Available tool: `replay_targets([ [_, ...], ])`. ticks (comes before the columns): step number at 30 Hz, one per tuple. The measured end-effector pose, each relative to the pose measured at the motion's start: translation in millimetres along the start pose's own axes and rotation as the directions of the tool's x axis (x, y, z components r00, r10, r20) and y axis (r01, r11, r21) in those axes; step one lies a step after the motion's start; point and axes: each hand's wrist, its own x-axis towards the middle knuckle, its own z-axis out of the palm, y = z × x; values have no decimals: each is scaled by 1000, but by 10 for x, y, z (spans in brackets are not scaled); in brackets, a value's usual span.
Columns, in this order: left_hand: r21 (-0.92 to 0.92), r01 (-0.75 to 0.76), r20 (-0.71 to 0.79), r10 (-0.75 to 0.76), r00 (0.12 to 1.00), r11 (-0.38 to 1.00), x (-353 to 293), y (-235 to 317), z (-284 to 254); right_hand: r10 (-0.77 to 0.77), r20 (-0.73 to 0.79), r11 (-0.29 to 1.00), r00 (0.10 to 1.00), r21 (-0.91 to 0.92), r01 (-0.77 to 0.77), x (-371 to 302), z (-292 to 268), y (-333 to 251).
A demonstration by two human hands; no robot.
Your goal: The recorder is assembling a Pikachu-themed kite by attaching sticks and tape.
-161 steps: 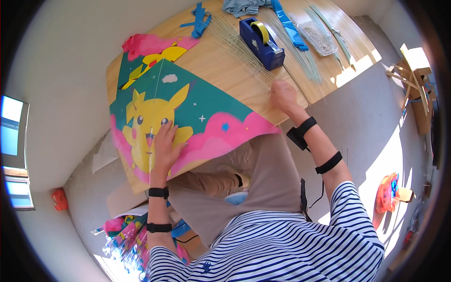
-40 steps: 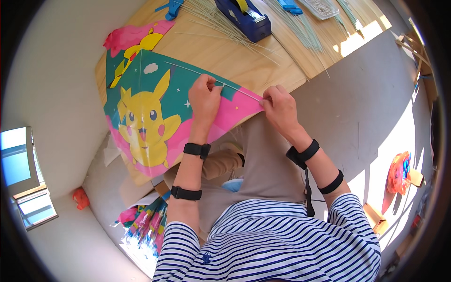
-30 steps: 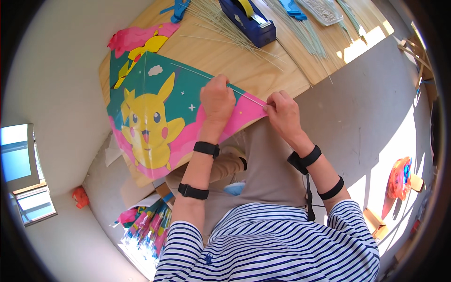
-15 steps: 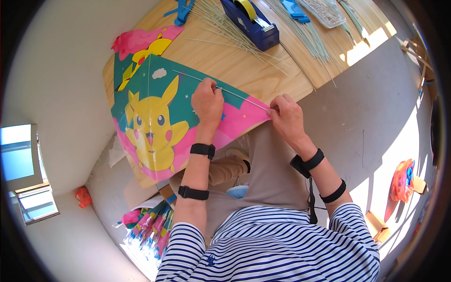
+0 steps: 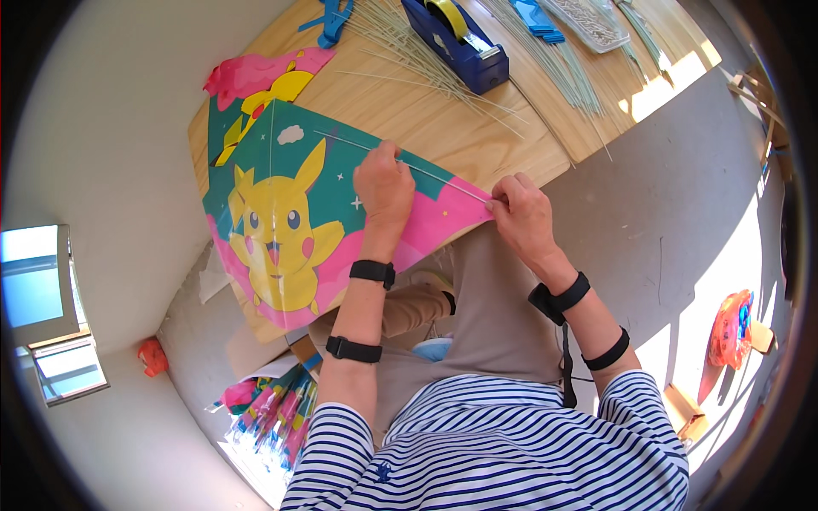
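A kite (image 5: 319, 255) with a yellow cartoon animal on green and pink lies over the table's near edge. One thin white rod (image 5: 443, 180) runs along its far right edge toward the pink right corner. My left hand (image 5: 385, 189) is closed around the rod near its middle, knuckles up, its wrist over the kite. At the kite's right corner, my right hand (image 5: 521, 211) pinches the rod's end together with the corner; the fingertips partly hide how the two meet.
On the wooden table (image 5: 503, 140) are a blue tape dispenser (image 5: 460, 47), loose thin rods (image 5: 400, 60), a blue clamp (image 5: 334, 21) and a bag of small pale parts (image 5: 592, 24). Packed colourful kites (image 5: 268, 417) stand at lower left. An orange bag (image 5: 730, 330) lies on the floor at right.
My left hand has slid slightly right along the rod, toward the corner. My right hand stays at the kite's corner, almost unmoved.
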Motion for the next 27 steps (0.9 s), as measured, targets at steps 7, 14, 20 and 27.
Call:
replay_targets([
  [7,-111,179,44,-175,984,978,-38,-96,-147,8,-3,1000,1000,-2,-8,-7,-9,-7],
  [14,-212,242,56,-235,970,947,-60,-68,-181,-3,-13,1000,1000,-3,3,-4,-8,-2],
  [20,-162,167,30,-164,986,973,-6,-95,-146,-1,-9,1000,1000,-6,1,-1,-13,-5],
  [27,12,105,43,-105,994,994,91,-73,-75,-10,-14,1000,1000,2,10,-6,-10,3],
])
